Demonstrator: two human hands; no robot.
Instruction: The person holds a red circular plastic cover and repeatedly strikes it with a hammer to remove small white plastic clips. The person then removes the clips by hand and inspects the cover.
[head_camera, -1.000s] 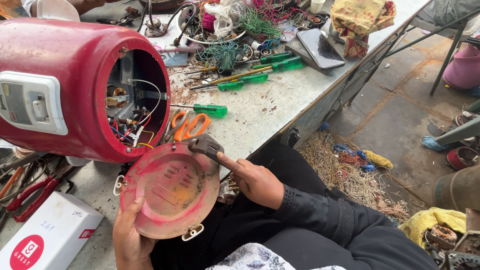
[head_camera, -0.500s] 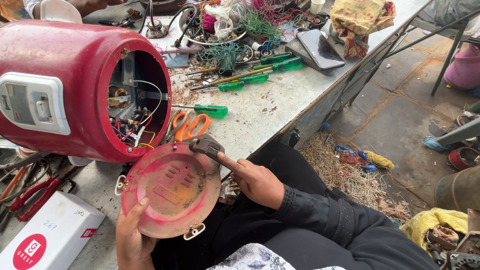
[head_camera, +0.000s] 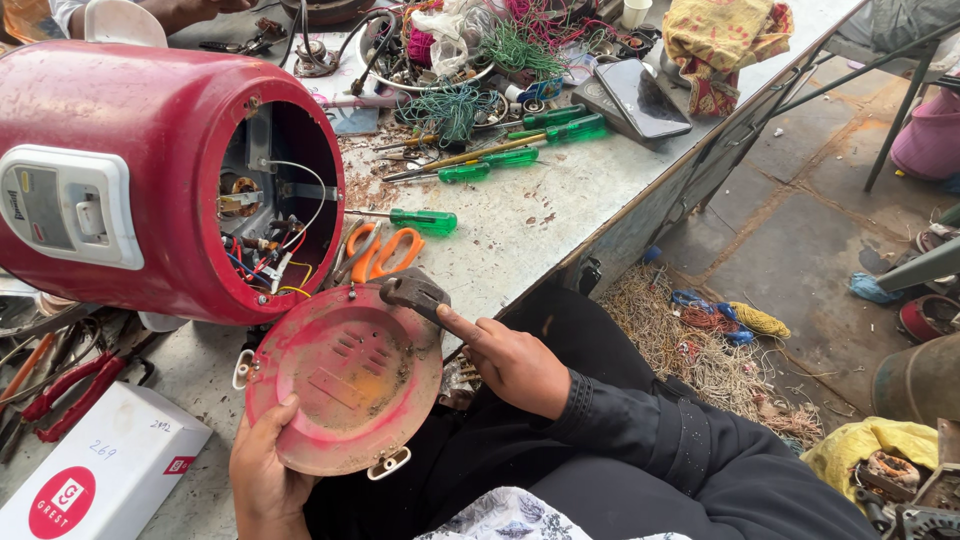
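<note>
Gripping the detached red base plate at lower centre, the left hand steadies it; the right hand clasps a hammer against its rim, the red cooker lying open on the table at upper left.

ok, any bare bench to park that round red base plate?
One bare patch of bench: right of the single green screwdriver, below the screwdriver cluster, running to the front edge. Crowded elsewhere: wire tangle and phone at the back, red cooker body left, pliers and white box near-left.
</note>
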